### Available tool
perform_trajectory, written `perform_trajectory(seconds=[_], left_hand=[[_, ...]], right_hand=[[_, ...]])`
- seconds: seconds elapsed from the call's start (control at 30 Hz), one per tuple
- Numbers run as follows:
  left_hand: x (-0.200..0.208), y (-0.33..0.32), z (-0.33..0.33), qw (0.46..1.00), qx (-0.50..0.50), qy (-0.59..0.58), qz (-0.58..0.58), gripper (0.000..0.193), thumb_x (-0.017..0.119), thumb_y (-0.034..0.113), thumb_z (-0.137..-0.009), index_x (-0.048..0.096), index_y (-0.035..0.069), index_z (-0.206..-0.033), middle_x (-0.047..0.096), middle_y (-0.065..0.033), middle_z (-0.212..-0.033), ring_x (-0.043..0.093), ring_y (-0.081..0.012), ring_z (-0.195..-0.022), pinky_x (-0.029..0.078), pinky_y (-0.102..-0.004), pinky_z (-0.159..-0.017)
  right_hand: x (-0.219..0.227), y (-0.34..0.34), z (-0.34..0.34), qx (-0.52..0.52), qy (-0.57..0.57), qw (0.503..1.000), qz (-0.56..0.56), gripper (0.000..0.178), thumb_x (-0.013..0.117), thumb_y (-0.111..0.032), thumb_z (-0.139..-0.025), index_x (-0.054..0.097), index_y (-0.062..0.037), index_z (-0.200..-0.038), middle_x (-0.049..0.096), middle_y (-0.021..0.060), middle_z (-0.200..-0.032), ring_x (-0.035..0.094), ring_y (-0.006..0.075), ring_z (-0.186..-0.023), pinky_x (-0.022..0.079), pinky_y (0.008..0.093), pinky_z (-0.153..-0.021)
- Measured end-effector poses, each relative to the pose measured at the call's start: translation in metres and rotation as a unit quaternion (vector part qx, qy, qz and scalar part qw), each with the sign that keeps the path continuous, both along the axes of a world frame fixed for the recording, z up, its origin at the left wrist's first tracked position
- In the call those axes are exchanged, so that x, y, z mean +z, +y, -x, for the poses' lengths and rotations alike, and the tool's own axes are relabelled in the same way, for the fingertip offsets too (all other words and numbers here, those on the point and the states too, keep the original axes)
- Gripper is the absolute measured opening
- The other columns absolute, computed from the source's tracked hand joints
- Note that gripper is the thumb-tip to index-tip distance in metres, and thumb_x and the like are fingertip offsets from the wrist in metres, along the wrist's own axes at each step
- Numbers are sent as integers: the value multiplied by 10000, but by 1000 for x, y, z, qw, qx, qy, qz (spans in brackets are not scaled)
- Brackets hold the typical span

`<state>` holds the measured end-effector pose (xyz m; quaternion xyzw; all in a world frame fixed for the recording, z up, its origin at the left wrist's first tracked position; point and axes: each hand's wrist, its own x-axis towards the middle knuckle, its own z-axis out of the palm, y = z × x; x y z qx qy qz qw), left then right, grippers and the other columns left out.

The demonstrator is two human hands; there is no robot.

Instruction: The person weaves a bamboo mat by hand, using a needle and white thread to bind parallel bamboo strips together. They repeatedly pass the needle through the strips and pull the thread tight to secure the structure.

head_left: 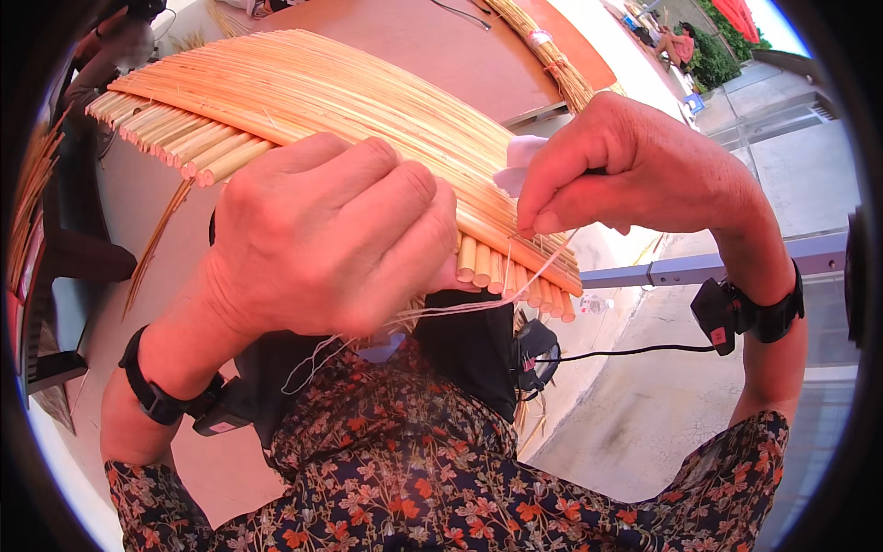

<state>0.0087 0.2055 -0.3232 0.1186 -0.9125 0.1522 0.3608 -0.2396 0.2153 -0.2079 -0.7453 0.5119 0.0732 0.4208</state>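
Observation:
A mat of pale straw stalks (303,78) slants across my lap, its cut stalk ends along the near edge and a flat crosswise strip of straw above them. My left hand (331,230) is closed over that near edge, its fingertips hidden beneath the knuckles. Above the mat's right end, my right hand (635,170) pinches with thumb and forefinger; a thin strand seems to be between the tips. White thread (460,307) runs from under the right hand, below the stalk ends, to the left hand, with loose loops hanging there. A white scrap (521,164) lies beside my right fingers.
Behind the mat stands a reddish-brown table (414,41) bearing a tied bundle of straw (552,64). A black cable (625,351) stretches to the device on my right wrist. Dark furniture (78,267) and straw are at the left. Another person (679,44) sits far off at the upper right.

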Motion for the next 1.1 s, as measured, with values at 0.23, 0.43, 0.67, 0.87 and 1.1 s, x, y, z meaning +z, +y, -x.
perform_trajectory(seconds=[0.23,0.43,0.67,0.87,1.1], left_hand=[[21,-58,24,997,-52,29,50,418,716,459,-837,550,89,-739,437,-35,-661,539,-244,-584,410,-380,-504],[32,-69,23,990,-94,82,62,437,718,451,-843,501,104,-689,412,-37,-647,524,-247,-584,396,-400,-506],[24,-69,13,996,-60,54,35,413,718,438,-847,514,107,-708,431,-32,-658,540,-235,-597,401,-389,-509],[19,-74,13,996,-61,57,36,404,739,443,-826,534,107,-734,469,-31,-691,562,-231,-605,415,-385,-524],[9,-61,21,999,-22,37,7,371,767,409,-807,572,97,-755,527,-37,-717,613,-245,-658,468,-391,-561]], right_hand=[[12,-16,12,-78,-3,993,86,124,689,-85,-935,802,-57,-977,689,-50,-778,514,32,-549,415,210,-500],[10,-21,14,-60,-36,990,120,116,700,-94,-952,803,-45,-975,742,-15,-945,547,31,-605,447,213,-541],[5,-2,9,-138,-77,977,141,420,723,-188,-944,670,-41,-1334,689,71,-1108,637,80,-707,549,230,-630],[-2,43,7,-81,-135,861,484,361,645,-182,-1002,671,11,-1307,699,111,-1091,665,118,-815,550,238,-687],[-75,97,-33,-268,-291,902,174,479,707,-69,-965,559,8,-1414,710,76,-936,643,103,-721,522,248,-643]])
